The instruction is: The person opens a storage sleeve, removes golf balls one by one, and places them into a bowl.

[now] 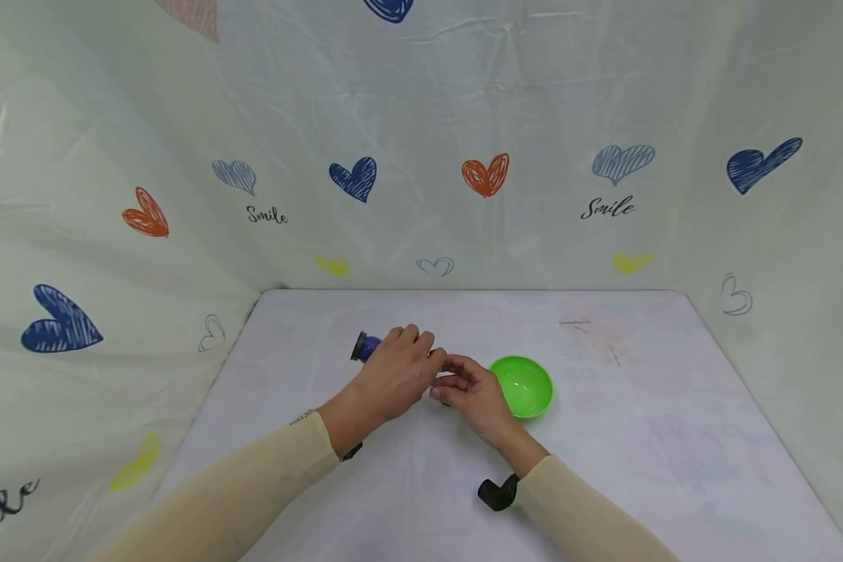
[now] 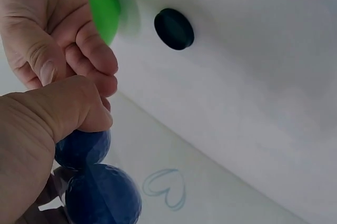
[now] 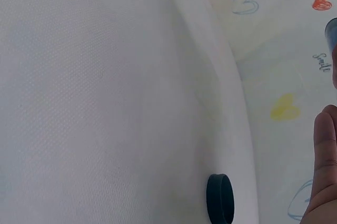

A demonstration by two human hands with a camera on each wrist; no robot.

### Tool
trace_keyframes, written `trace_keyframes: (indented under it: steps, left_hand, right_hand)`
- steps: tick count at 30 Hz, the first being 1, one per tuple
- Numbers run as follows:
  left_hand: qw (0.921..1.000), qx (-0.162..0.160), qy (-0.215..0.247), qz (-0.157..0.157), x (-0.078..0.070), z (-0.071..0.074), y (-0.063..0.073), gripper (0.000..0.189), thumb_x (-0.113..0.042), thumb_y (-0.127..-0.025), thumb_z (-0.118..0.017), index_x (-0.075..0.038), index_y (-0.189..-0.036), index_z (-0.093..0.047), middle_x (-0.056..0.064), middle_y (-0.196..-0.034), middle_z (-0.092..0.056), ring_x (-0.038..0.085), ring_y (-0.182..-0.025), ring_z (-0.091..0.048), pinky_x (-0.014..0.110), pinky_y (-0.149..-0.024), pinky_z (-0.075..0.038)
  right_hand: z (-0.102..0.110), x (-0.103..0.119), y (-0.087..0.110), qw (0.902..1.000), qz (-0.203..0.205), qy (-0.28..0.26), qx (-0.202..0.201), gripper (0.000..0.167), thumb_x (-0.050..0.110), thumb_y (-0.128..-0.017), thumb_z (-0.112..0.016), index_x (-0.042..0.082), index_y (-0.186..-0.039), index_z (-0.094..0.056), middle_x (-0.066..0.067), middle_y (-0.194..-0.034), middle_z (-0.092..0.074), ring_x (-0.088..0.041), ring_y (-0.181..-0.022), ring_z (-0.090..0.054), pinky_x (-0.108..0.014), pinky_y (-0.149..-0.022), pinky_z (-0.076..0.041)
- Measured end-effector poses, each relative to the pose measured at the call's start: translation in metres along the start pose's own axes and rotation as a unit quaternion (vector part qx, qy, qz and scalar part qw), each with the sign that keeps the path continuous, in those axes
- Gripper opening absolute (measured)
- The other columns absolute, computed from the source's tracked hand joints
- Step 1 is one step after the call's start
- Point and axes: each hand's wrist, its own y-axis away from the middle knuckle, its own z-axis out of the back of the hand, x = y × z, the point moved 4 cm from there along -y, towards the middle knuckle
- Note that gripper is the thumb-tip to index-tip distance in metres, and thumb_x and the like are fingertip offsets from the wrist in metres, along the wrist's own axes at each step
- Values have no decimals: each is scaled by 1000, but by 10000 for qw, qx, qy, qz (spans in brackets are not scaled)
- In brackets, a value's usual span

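In the head view my left hand (image 1: 400, 373) grips a tube-like container (image 1: 369, 347) with a dark end and blue inside. Two round blue balls (image 2: 104, 195) show below the thumb in the left wrist view; the container's wall is hard to make out. My right hand (image 1: 481, 400) is held close to the container's other end, its fingers loosely bent and the thumb apart. I see nothing in its grasp, though the fingertips are partly hidden. A dark round cap (image 2: 174, 28) lies on the table, mostly covered by the right hand in the head view.
A green bowl (image 1: 527, 388) stands on the white table (image 1: 639, 437), just right of and behind the right hand. Behind the table's far edge hangs a pale sheet (image 1: 548, 101) printed with hearts. Black straps or mounts show at both wrists.
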Motion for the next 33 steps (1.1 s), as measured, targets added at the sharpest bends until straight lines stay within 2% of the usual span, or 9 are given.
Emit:
trace_keyframes:
  steps: [4,9,13,18,22,27,33]
  left_hand:
    - [10000,35,64,28,1,1,0,43,-34,-81,-93,-14,-112,-70,3,-100,-64,22,-91,-58,32,-75,-54]
    - [9998,-138,163,48,3,2,0,37,-30,-82,-92,-14,-107,-70,3,-99,-64,22,-93,-57,33,-73,-53]
    - [9996,-207,164,17,4,2,0,32,-27,-84,-90,-14,-105,-69,3,-98,-63,22,-92,-56,33,-73,-53]
    - [9998,-215,32,10,3,5,0,29,-26,-87,-88,-14,-105,-69,3,-99,-63,22,-94,-55,34,-77,-54]
    - [9997,-246,-39,-26,1,7,-1,32,-29,-87,-88,-14,-108,-69,3,-103,-63,22,-99,-55,35,-84,-53]
    - [9999,-125,-35,39,1,10,-1,34,-28,-88,-88,-14,-112,-69,4,-107,-64,23,-103,-55,37,-89,-52]
    - [9998,-132,107,133,4,9,1,33,-25,-91,-85,-13,-117,-68,7,-112,-65,24,-104,-55,39,-91,-54]
  right_hand:
    - [-1,-2,0,9999,-48,-76,-76,55,-6,-91,-76,-3,-143,-58,-24,-134,-68,-6,-102,-74,-25,-86,-60]
    - [0,-3,1,9986,-68,-438,-289,48,-4,-95,-73,-4,-141,-59,-26,-138,-66,-11,-103,-76,-31,-91,-61]
    - [-2,-3,2,9950,-153,-866,-476,40,-3,-96,-71,-6,-135,-61,-25,-132,-69,-16,-100,-77,-37,-91,-62]
    - [-5,-3,1,9917,-264,-1107,-591,35,-5,-95,-72,-8,-128,-60,-19,-122,-73,-17,-99,-77,-39,-92,-62]
    - [-6,-2,1,9892,-342,-1307,-569,36,-9,-96,-69,-9,-131,-61,-13,-123,-73,-17,-100,-77,-38,-92,-62]
    - [-6,-1,1,9854,-440,-1586,-444,39,-10,-97,-66,-8,-135,-60,-8,-123,-73,-17,-102,-76,-37,-94,-61]
    - [-5,0,0,9873,-506,-1461,-352,41,-8,-98,-66,-6,-138,-57,-10,-123,-72,-17,-102,-77,-36,-94,-61]
